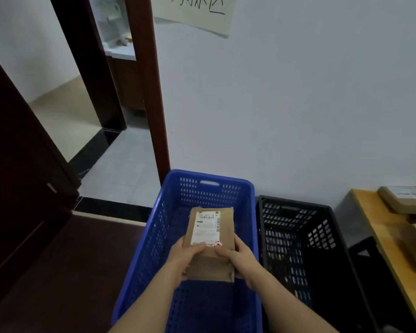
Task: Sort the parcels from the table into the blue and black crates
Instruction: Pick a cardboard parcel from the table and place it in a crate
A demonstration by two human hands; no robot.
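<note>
Both hands grip one brown cardboard parcel [210, 234] at its near end: the left hand [186, 257] wraps the left edge with its thumb curled over the top face, and the right hand [238, 254] clasps the right edge the same way, thumb lying by the red mark on the white shipping label [207, 227]. The parcel is held label-up over the open mouth of the blue crate [154, 248], roughly midway between its side walls, with bare room on all sides; whether it touches the crate floor cannot be told. No other parcel shows inside this crate. Just beside it on the right, the two rims near or touching, stands the black crate [334, 236], its visible interior dark and hard to read. Both crates, two in all, sit on the floor with their far ends against the pale wall [298, 104]. Farther right is a wooden table [380, 234] at the frame's edge, with at least one labelled brown parcel [405, 198] on it and other blurred brownish shapes nearby that cannot be counted. To the left an open doorway with a dark wooden frame [149, 92] leaves clear floor beside the blue crate. A paper sign [197, 13] hangs on the wall above.
</note>
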